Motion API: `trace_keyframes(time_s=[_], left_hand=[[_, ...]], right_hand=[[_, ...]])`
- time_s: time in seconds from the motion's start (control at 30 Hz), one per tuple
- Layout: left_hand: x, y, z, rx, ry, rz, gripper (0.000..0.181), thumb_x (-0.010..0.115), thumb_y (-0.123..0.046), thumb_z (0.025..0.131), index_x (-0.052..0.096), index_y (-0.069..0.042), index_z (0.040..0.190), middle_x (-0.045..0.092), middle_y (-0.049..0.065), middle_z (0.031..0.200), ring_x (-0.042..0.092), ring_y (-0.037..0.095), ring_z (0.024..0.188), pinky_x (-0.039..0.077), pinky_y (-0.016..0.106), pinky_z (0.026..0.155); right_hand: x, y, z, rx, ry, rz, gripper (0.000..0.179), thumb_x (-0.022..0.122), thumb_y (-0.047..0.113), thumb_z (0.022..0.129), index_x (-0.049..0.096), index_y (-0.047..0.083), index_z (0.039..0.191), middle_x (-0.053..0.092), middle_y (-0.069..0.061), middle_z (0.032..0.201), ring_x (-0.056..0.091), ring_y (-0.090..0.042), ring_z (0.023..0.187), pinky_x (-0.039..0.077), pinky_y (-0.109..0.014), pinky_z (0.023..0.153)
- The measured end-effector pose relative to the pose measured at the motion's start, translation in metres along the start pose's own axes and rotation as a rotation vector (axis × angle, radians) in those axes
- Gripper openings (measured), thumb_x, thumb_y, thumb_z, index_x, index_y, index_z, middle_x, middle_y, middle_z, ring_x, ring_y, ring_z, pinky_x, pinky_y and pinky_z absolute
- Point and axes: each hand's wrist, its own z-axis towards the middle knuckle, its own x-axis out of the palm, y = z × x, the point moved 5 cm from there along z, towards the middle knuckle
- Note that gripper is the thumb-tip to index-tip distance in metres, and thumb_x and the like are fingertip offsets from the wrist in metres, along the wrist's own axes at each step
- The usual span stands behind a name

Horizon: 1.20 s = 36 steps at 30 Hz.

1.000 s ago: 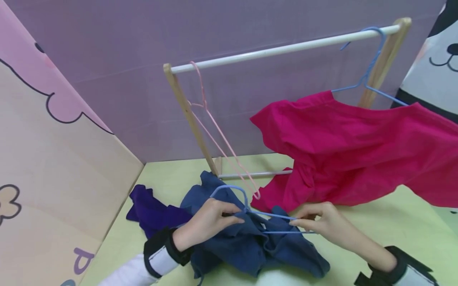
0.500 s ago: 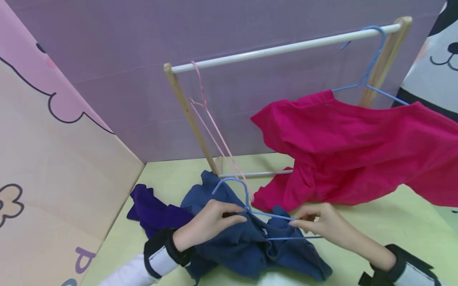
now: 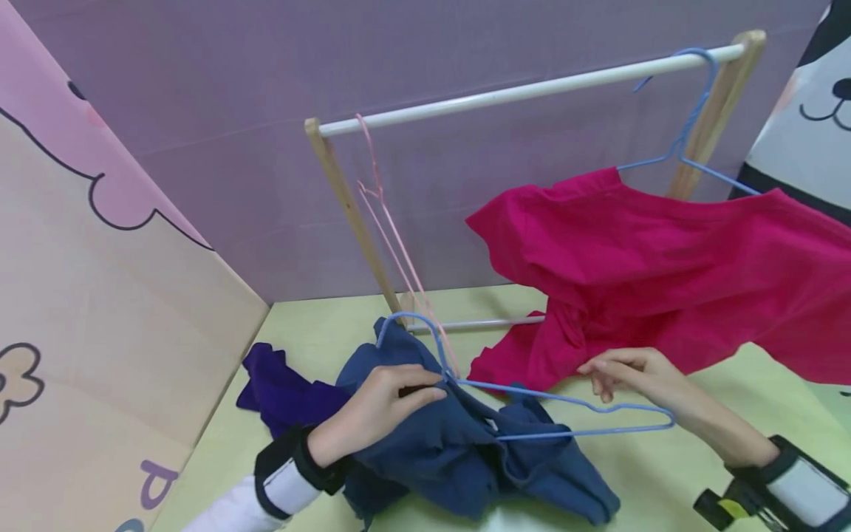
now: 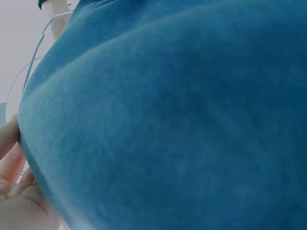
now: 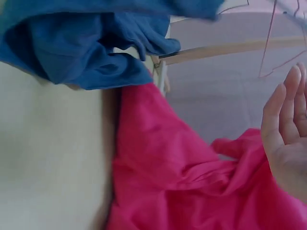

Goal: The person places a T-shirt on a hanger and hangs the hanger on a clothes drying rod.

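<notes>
In the head view my left hand [image 3: 392, 406] pinches a bunched dark blue shirt [image 3: 459, 465] near the neck of a blue wire hanger [image 3: 565, 399]. The hanger's hook rises above my fingers; its right end sticks out bare, beyond the cloth, and its left part is hidden in the shirt. Blue cloth [image 4: 163, 115] fills most of the left wrist view, with my thumb and fingers at its edge. My right hand [image 3: 638, 373] is above the hanger's bare end, fingers loosely bent and holding nothing. The right wrist view shows its fingers [image 5: 288, 110] extended.
A rack with a white rail [image 3: 532, 92] stands behind. From it hang a bare pink hanger [image 3: 399, 236] at left and a magenta T-shirt [image 3: 651, 273] on another blue hanger [image 3: 688, 125] at right. A purple cloth [image 3: 292, 395] lies left on the yellow-green table [image 3: 751, 399].
My right hand has let go of the blue hanger and moved up and right, uncovering its right end. The hanger's hook has shifted slightly left and up. The pink hanger has turned on the rail.
</notes>
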Motion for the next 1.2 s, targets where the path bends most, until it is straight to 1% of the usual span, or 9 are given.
trace_keyframes(time_s=[0.17, 0.33, 0.4, 0.57, 0.63, 0.77, 0.87, 1.07, 1.2], left_hand=[[-0.005, -0.001, 0.001, 0.011, -0.024, -0.010, 0.017, 0.053, -0.020, 0.087, 0.063, -0.011, 0.098, 0.063, 0.003, 0.084, 0.051, 0.007, 0.067, 0.047, 0.026, 0.055], [-0.006, 0.001, 0.001, -0.010, -0.031, -0.006, 0.019, 0.053, -0.021, 0.087, 0.063, -0.010, 0.099, 0.064, 0.003, 0.088, 0.054, 0.008, 0.073, 0.050, 0.029, 0.061], [-0.007, 0.002, 0.001, -0.012, -0.037, -0.001, 0.018, 0.054, -0.021, 0.087, 0.063, -0.010, 0.099, 0.064, 0.004, 0.088, 0.055, 0.008, 0.075, 0.051, 0.030, 0.062], [-0.007, 0.003, 0.001, -0.024, -0.042, -0.003, 0.017, 0.054, -0.019, 0.087, 0.062, -0.010, 0.099, 0.064, 0.004, 0.090, 0.056, 0.009, 0.079, 0.052, 0.031, 0.066], [-0.007, 0.003, 0.001, -0.032, -0.042, -0.006, 0.017, 0.054, -0.019, 0.086, 0.062, -0.010, 0.099, 0.064, 0.005, 0.091, 0.056, 0.009, 0.081, 0.052, 0.031, 0.067], [-0.007, 0.004, 0.001, -0.026, -0.042, -0.008, 0.017, 0.054, -0.019, 0.087, 0.062, -0.010, 0.099, 0.064, 0.005, 0.091, 0.056, 0.009, 0.081, 0.052, 0.031, 0.067], [-0.008, 0.004, 0.001, -0.012, -0.049, -0.007, 0.017, 0.053, -0.019, 0.087, 0.062, -0.010, 0.099, 0.065, 0.005, 0.091, 0.056, 0.009, 0.081, 0.052, 0.032, 0.068], [-0.011, 0.004, -0.001, -0.003, -0.086, 0.012, 0.016, 0.054, -0.016, 0.086, 0.062, -0.010, 0.099, 0.065, 0.005, 0.091, 0.056, 0.009, 0.082, 0.052, 0.033, 0.068], [-0.013, 0.006, -0.004, -0.012, -0.099, 0.028, 0.015, 0.054, -0.013, 0.086, 0.062, -0.009, 0.099, 0.065, 0.007, 0.093, 0.057, 0.010, 0.084, 0.052, 0.034, 0.069]], right_hand=[[0.010, -0.006, -0.005, -0.037, 0.039, 0.101, 0.021, 0.043, -0.001, 0.089, 0.055, -0.005, 0.106, 0.065, 0.000, 0.076, 0.057, -0.019, 0.058, 0.049, -0.028, 0.051], [0.028, -0.003, -0.010, -0.187, 0.185, 0.202, 0.025, 0.040, -0.014, 0.084, 0.055, -0.005, 0.103, 0.065, -0.001, 0.084, 0.054, -0.022, 0.054, 0.037, -0.037, 0.038], [0.035, -0.004, -0.014, -0.175, 0.265, 0.229, 0.027, 0.039, -0.013, 0.085, 0.055, -0.004, 0.104, 0.064, -0.001, 0.085, 0.053, -0.022, 0.056, 0.034, -0.041, 0.041], [0.049, -0.011, -0.022, -0.143, 0.348, 0.077, 0.026, 0.042, -0.005, 0.088, 0.058, 0.006, 0.106, 0.064, -0.002, 0.085, 0.055, -0.016, 0.059, 0.041, -0.032, 0.042], [0.054, -0.010, -0.023, -0.163, 0.339, 0.011, 0.026, 0.044, -0.003, 0.088, 0.058, 0.008, 0.106, 0.064, -0.003, 0.079, 0.055, -0.016, 0.057, 0.042, -0.031, 0.041], [0.063, -0.011, -0.026, -0.076, 0.333, -0.075, 0.022, 0.047, 0.008, 0.090, 0.057, 0.015, 0.108, 0.060, 0.001, 0.073, 0.056, -0.015, 0.057, 0.047, -0.030, 0.049], [0.067, -0.011, -0.028, -0.065, 0.309, -0.159, 0.020, 0.050, 0.014, 0.089, 0.058, 0.019, 0.107, 0.059, 0.005, 0.077, 0.054, -0.011, 0.058, 0.048, -0.029, 0.052], [0.071, -0.009, -0.034, -0.301, 0.204, -0.347, 0.021, 0.062, 0.014, 0.081, 0.061, 0.022, 0.100, 0.056, 0.009, 0.082, 0.048, 0.000, 0.062, 0.044, -0.017, 0.048], [0.062, -0.010, -0.041, -0.401, 0.128, -0.422, 0.020, 0.066, 0.011, 0.076, 0.062, 0.024, 0.090, 0.054, 0.010, 0.081, 0.047, 0.000, 0.065, 0.039, -0.010, 0.048]])
